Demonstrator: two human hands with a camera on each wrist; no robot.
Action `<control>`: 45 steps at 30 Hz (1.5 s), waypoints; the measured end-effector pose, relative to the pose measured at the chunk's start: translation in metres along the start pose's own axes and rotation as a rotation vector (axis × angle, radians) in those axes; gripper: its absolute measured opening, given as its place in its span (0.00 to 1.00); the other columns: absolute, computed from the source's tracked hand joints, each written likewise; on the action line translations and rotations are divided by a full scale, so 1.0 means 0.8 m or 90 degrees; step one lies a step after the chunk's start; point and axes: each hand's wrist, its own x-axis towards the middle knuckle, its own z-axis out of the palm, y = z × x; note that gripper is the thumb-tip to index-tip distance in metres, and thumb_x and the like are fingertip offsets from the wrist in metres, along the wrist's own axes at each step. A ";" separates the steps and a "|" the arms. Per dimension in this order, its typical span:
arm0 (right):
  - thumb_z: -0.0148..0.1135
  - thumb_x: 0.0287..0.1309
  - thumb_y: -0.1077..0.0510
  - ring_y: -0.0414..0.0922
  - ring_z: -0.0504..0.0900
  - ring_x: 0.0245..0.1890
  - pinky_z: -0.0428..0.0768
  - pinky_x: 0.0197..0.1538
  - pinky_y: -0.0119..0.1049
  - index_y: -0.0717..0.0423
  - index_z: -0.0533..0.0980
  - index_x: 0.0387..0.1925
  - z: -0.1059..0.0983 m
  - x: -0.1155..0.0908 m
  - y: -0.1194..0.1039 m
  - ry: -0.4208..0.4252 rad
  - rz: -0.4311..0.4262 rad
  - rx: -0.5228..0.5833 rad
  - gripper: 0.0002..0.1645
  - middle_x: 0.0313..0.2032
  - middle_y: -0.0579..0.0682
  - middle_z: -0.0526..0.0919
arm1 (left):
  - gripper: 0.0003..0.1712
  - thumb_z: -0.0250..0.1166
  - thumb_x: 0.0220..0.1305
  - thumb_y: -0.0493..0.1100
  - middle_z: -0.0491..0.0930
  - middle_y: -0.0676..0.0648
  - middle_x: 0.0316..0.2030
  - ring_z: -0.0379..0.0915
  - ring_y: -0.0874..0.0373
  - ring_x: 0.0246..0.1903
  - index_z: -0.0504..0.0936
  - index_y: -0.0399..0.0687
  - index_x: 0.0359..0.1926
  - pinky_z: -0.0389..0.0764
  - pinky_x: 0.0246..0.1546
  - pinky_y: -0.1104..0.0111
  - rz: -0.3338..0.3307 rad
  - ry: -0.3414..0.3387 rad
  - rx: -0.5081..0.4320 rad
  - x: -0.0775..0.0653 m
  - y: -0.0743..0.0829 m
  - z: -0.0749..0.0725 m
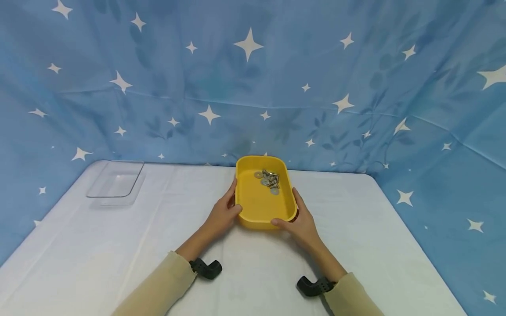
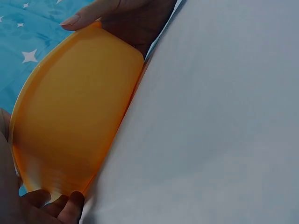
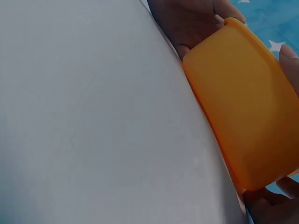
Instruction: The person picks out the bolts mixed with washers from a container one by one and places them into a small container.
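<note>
A yellow plastic tray point(image 1: 256, 206) is held between both hands near the back middle of the table. My left hand point(image 1: 222, 214) grips its left side, thumb over the rim. On the right near corner, my right hand point(image 1: 303, 224) grips it the same way, fingers along the outer wall. Metal bolts point(image 1: 272, 181) and flat washers point(image 1: 264, 181) lie in a small heap in the tray's far right part. Both wrist views show the tray's outer wall point(image 2: 84, 107) close above the white cloth; whether its base touches it, I cannot tell.
A clear, shallow square container point(image 1: 118, 180) stands at the table's back left corner. White cloth point(image 1: 189, 193) covers the table. Behind the table and along its sides hangs a blue curtain point(image 1: 253, 79) with white stars.
</note>
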 end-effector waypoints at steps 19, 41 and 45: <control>0.79 0.48 0.40 0.55 0.76 0.66 0.80 0.65 0.50 0.43 0.45 0.81 0.028 0.024 -0.027 -0.096 -0.019 -0.050 0.69 0.76 0.52 0.59 | 0.43 0.50 0.65 0.34 0.55 0.53 0.79 0.54 0.55 0.77 0.53 0.55 0.80 0.66 0.74 0.52 0.008 0.126 0.053 -0.017 -0.013 -0.040; 0.47 0.77 0.54 0.53 0.55 0.80 0.63 0.76 0.56 0.38 0.51 0.80 0.036 0.084 -0.007 -0.113 -0.038 0.155 0.36 0.80 0.49 0.54 | 0.41 0.48 0.66 0.36 0.57 0.57 0.78 0.55 0.58 0.77 0.54 0.57 0.80 0.70 0.71 0.54 0.000 0.155 0.042 -0.017 -0.012 -0.044; 0.49 0.76 0.52 0.55 0.60 0.78 0.66 0.74 0.58 0.38 0.52 0.80 0.040 0.085 -0.004 -0.114 -0.057 0.168 0.36 0.80 0.49 0.55 | 0.42 0.48 0.65 0.36 0.57 0.55 0.78 0.56 0.57 0.77 0.54 0.57 0.80 0.70 0.69 0.53 0.001 0.155 0.053 -0.016 -0.010 -0.048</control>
